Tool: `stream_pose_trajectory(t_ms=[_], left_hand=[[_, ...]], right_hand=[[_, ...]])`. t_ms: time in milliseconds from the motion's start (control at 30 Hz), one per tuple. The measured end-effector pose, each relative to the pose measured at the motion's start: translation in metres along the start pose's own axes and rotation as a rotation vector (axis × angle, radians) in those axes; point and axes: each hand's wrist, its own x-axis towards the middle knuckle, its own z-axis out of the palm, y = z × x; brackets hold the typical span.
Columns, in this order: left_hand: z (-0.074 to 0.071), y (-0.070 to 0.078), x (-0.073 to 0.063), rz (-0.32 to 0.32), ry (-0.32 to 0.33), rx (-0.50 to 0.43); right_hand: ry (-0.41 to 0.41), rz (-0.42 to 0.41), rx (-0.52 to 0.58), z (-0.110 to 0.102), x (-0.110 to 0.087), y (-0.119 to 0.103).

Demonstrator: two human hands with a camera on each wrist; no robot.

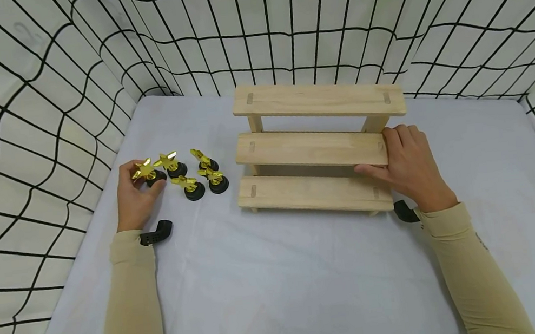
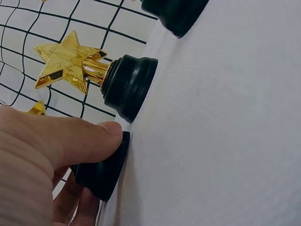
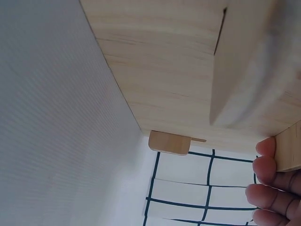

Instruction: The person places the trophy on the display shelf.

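At the left of the table, my left hand (image 1: 135, 202) holds a small gold star trophy (image 1: 151, 175) by its round black base. In the left wrist view the thumb presses on that base (image 2: 106, 172), with fingers behind it; the base appears to rest on the cloth. Several like trophies (image 1: 194, 189) stand close by on its right. A three-tier wooden display stand (image 1: 309, 149) sits upright right of the trophies. My right hand (image 1: 411, 165) grips the right end of its middle shelf, thumb along the front edge. The right wrist view shows its fingertips (image 3: 264, 167) against the wood.
White cloth (image 1: 279, 280) covers the table. Black wire grid panels (image 1: 253, 32) over white sheeting rise along the back and both sides. A black strap device (image 1: 157, 233) is on the left wrist, another (image 1: 405, 211) on the right.
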Motion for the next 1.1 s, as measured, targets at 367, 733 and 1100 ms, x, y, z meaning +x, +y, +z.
stream_pose_trajectory(t_ms=[367,733,1100], left_hand=[[-0.0002,0.0022,-0.0053,-0.002,0.022,0.02],[-0.002,0.0027,-0.0051,-0.006,0.032,0.016],[-0.0004,0.0033,-0.0033,-0.026,0.04,0.005]], right_hand=[[-0.001,0.019,0.0,-0.0015,0.0015,-0.0018],[0.006,0.025,0.003,-0.0019,0.0013,-0.0025],[-0.016,0.028,0.003,-0.0025,-0.0004,-0.002]])
